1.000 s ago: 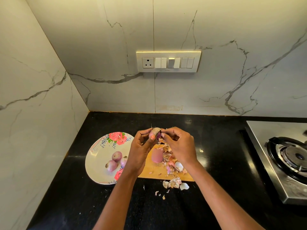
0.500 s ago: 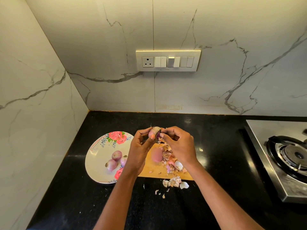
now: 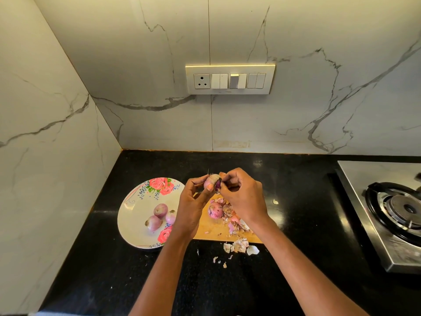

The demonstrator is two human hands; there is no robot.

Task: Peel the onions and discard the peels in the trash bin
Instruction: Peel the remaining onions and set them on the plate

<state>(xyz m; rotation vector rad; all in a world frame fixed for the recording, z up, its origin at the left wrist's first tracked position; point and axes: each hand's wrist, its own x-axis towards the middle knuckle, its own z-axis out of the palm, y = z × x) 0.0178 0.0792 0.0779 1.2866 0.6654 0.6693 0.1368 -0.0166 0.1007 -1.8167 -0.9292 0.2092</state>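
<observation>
- My left hand (image 3: 193,201) holds a small red onion (image 3: 212,182) up above the far edge of the wooden cutting board (image 3: 214,231), thumb and fingers curled round it.
- My right hand (image 3: 243,197) pinches the skin on the onion's right side, where darker purple shows; its fingertips (image 3: 222,187) touch the onion.
- A second onion (image 3: 215,209), pink and partly skinned, lies on the board just below my hands.
- A heap of peels (image 3: 234,218) sits on the board beside that onion, partly hidden under my right wrist.
- More peels (image 3: 241,246) lie on the black countertop (image 3: 296,224) just off the board's near edge, with small scraps (image 3: 219,261) scattered closer to me.
- One stray bit of peel (image 3: 275,201) rests on the counter to the right of the board.
- The floral plate (image 3: 134,215), touching the board's left side as far as I can tell, holds three unpeeled onions (image 3: 160,216) clustered together.
- A gas stove (image 3: 396,208) stands at the right edge of the counter, well apart from the board.
- A switch panel (image 3: 230,79) with a socket is set in the marble wall (image 3: 319,99) behind.
</observation>
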